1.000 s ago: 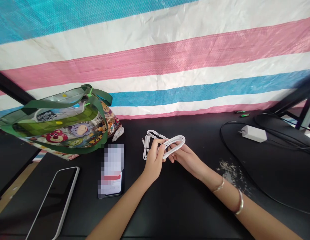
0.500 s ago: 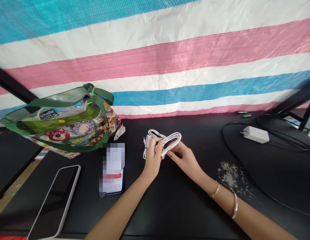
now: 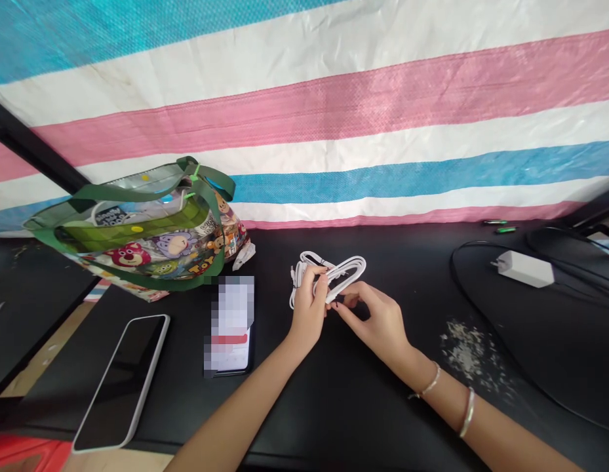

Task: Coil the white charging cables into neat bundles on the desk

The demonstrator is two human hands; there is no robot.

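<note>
A coiled white cable (image 3: 351, 267) is held above the black table, its loops reaching out past the fingers on both sides. My left hand (image 3: 309, 305) is closed round the middle of the bundle, thumb on top. Thin dark ties show round the coil's left loops. Just right of it, my right hand (image 3: 375, 314) has thumb and fingers pinched together by the lower edge of the bundle. What lies in that pinch, if anything, is too small to make out.
A phone with a lit, blurred screen (image 3: 230, 328) and a white-edged dark phone (image 3: 124, 383) lie left. Behind them stands a green-handled cartoon bag (image 3: 171, 252). On the right are a white power adapter (image 3: 525, 269), black cords (image 3: 486, 321) and pale crumbs (image 3: 469, 351) on the table (image 3: 343, 400).
The view has shifted, so the table's things sit further right. My right fingers have drawn slightly away from the cable's loop and closed tighter; my left hand keeps its hold.
</note>
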